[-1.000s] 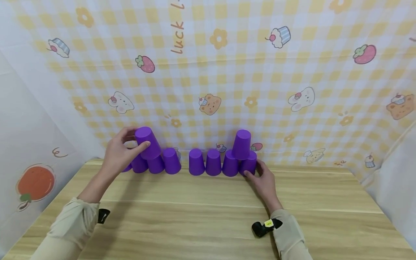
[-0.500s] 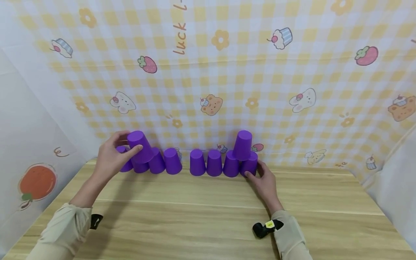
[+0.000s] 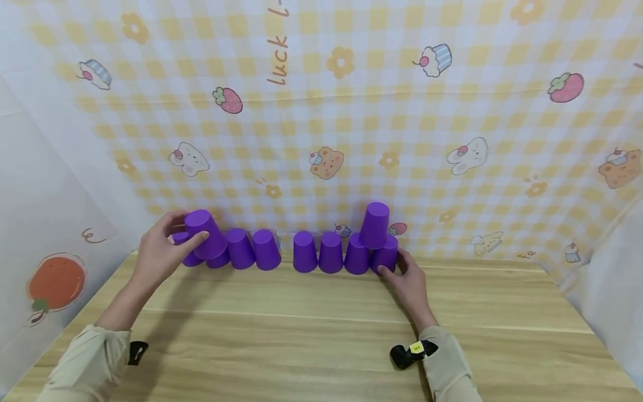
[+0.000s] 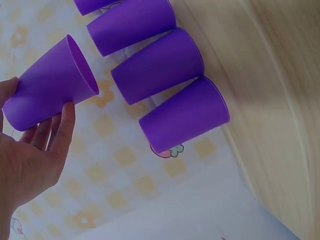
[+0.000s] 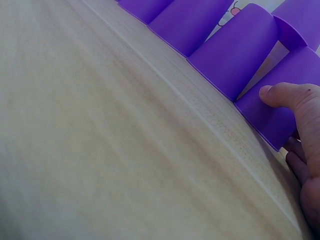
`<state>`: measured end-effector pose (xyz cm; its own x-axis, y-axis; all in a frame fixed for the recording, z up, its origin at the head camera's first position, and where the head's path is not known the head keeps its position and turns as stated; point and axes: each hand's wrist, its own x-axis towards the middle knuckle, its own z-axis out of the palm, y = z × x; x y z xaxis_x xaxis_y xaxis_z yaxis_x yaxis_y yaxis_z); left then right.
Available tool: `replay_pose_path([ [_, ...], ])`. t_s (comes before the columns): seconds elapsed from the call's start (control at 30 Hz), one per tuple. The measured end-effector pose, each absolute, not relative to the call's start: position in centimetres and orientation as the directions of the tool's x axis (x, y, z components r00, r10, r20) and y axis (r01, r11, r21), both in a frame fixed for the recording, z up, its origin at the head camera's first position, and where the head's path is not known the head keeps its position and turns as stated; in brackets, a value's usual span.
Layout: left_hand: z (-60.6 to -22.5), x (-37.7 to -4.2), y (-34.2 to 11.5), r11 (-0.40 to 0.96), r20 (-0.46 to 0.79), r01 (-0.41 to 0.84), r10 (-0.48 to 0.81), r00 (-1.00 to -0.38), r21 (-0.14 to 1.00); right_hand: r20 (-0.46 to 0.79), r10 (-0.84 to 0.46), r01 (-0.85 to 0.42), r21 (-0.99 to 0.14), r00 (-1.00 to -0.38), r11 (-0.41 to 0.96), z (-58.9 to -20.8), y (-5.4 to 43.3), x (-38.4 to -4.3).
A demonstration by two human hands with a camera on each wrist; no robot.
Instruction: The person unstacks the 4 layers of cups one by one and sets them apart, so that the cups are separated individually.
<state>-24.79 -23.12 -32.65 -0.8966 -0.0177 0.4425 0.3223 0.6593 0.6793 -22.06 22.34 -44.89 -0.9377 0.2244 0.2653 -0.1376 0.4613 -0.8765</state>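
Observation:
Between the thumb and fingers of my left hand is an upside-down purple cup, tilted a little in the head view. The left wrist view shows a gap between it and the left group of upside-down purple cups. In the head view it partly hides the two leftmost cups of that group. My right hand grips the rightmost cup of the right group low on its side, thumb in front. One more cup stands upside down across that cup and its neighbour.
Both groups stand in one line at the back of the wooden table, with a gap between the left group's end cup and the right group's first cup. A yellow checked cloth hangs close behind them.
My left hand has carried its cup left and down, from over the middle of the left group to over its left end. The right hand keeps its place on the rightmost cup.

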Motion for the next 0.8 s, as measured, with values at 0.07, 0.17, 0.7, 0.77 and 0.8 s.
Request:
replay_pose_path([
  [0.07, -32.8, -24.8, -23.3, 0.656, 0.447, 0.327, -0.017, -0.894, 0.68, 0.267, 0.228, -0.136, -0.875, -0.936, 0.465, -45.0, 22.5, -22.1],
  [0.17, -33.0, -24.7, -23.6, 0.662, 0.456, 0.336, -0.01, -0.89, 0.67, 0.269, 0.228, -0.138, -0.874, -0.936, 0.466, -45.0, 22.6, -22.1],
  [0.7, -34.7, -24.2, -25.2, 0.695, 0.417, 0.305, 0.008, -0.909, 0.651, 0.267, 0.233, -0.137, -0.879, -0.935, 0.457, -45.1, 22.3, -22.3],
  [0.77, -35.0, -24.2, -25.4, 0.694, 0.404, 0.294, 0.005, -0.915, 0.657, 0.267, 0.235, -0.135, -0.878, -0.935, 0.46, -45.1, 22.4, -22.3],
  [0.8, -35.1, -24.2, -25.5, 0.692, 0.397, 0.289, 0.004, -0.918, 0.662, 0.265, 0.236, -0.132, -0.877, -0.935, 0.462, -45.1, 22.4, -22.3],
])
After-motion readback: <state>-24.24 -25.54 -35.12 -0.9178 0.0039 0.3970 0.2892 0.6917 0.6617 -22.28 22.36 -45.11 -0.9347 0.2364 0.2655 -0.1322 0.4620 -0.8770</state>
